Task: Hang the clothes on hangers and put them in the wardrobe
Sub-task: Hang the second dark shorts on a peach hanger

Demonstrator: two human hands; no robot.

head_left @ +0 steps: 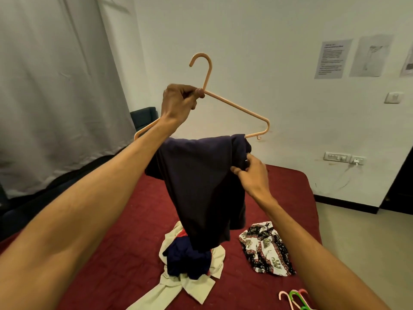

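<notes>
- Above the bed: peach hanger, neck gripped by left hand.
- Over its lower bar: dark navy garment, edge pinched by right hand.
- On bed: clothes heap, patterned shirt, spare hangers.

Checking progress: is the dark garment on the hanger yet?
On: the dark garment drapes over the hanger bar; left hand holds hanger, right hand pinches cloth.
</notes>
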